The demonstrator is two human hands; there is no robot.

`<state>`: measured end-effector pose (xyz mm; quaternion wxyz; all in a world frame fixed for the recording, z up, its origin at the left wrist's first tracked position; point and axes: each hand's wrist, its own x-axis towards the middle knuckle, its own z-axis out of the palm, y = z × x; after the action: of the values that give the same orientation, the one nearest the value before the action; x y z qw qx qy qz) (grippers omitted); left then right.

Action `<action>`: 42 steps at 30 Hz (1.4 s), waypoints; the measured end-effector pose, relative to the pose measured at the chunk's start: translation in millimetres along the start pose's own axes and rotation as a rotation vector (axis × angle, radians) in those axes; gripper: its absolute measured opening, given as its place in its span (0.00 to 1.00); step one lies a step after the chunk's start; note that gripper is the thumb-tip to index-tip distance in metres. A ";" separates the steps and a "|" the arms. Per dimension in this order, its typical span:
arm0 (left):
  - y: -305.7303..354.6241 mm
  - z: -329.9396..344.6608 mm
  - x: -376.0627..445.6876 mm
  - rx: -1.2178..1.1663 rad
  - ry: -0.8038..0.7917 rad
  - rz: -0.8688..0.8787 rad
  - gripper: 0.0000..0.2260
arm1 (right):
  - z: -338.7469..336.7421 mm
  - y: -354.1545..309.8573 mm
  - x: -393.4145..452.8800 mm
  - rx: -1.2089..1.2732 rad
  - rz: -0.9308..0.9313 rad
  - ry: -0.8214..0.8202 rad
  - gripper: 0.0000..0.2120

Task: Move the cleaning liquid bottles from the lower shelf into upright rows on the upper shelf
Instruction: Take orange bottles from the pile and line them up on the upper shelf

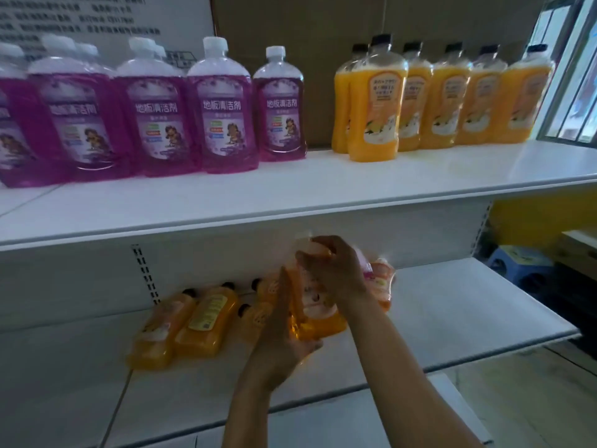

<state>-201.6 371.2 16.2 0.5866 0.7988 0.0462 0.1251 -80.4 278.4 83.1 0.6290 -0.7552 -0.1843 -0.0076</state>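
Both hands hold one orange bottle [318,307] just above the lower shelf [468,305]. My left hand [284,337] cups its base from below and my right hand [336,270] wraps its upper part. Several orange bottles [190,321] lie flat on the lower shelf to the left, and one more [382,281] lies behind my right hand. On the upper shelf [290,195] several purple bottles [223,108] stand upright at the left and several orange bottles [378,101] stand upright at the right.
Cardboard boxes [323,21] stand behind the upper shelf. A window frame [568,76] is at the far right. A blue stool [520,266] sits on the floor beyond the shelf's right end. A perforated upright [145,273] runs down the back panel.
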 end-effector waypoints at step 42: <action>41.1 -30.8 -204.0 -0.334 0.547 0.138 0.35 | 40.5 -58.5 -187.4 0.460 -0.119 -0.580 0.29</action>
<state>-409.2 342.2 34.2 0.6655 0.6297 0.1265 0.3803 -280.8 274.9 84.4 0.7023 -0.5529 -0.3952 0.2118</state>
